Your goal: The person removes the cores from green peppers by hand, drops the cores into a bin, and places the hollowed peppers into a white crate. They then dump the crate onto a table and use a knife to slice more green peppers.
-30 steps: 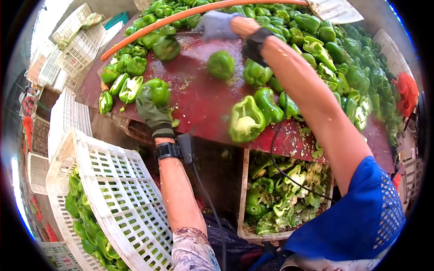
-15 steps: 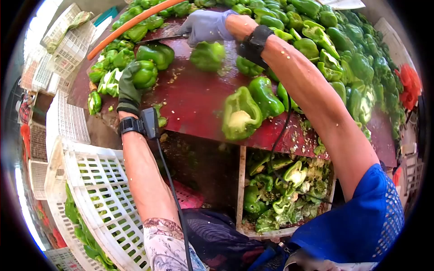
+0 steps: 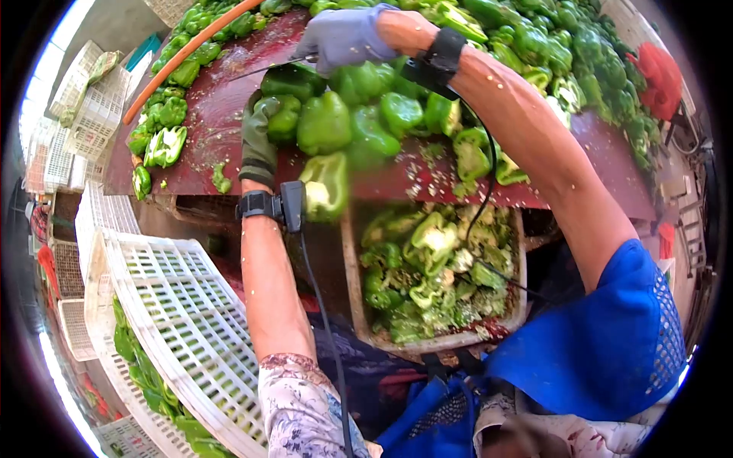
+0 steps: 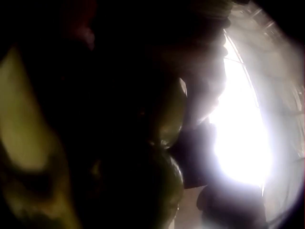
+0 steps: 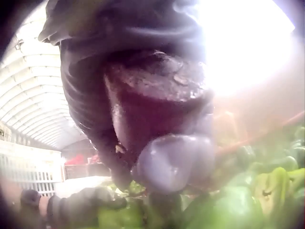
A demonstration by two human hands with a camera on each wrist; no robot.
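Note:
In the head view my left hand [image 3: 259,145], in a dark green glove, lies with its fingers along the left side of a green bell pepper [image 3: 284,120]. My right hand [image 3: 343,37], in a pale purple glove, grips a knife [image 3: 256,73] whose thin blade points left over the table. Just below the blade sits a darker pepper [image 3: 294,81]. Between and below the hands several whole peppers cluster, one of them upright [image 3: 324,124], and a cut pepper [image 3: 324,183] stands at the table's front edge. The left wrist view is mostly dark; the right shows a brown handle [image 5: 147,114] in the fist.
Peppers heap across the back and right of the red table [image 3: 217,99]. An orange pole [image 3: 195,57] slants at back left. Below the front edge is a crate of pepper scraps [image 3: 435,267]. A white slatted basket [image 3: 183,305] stands at lower left. A cable [image 3: 485,183] hangs by the right arm.
My left hand first moves with the view leftward, then shifts right along the table, and the peppers beside it move right into a tighter cluster. The right hand keeps the knife.

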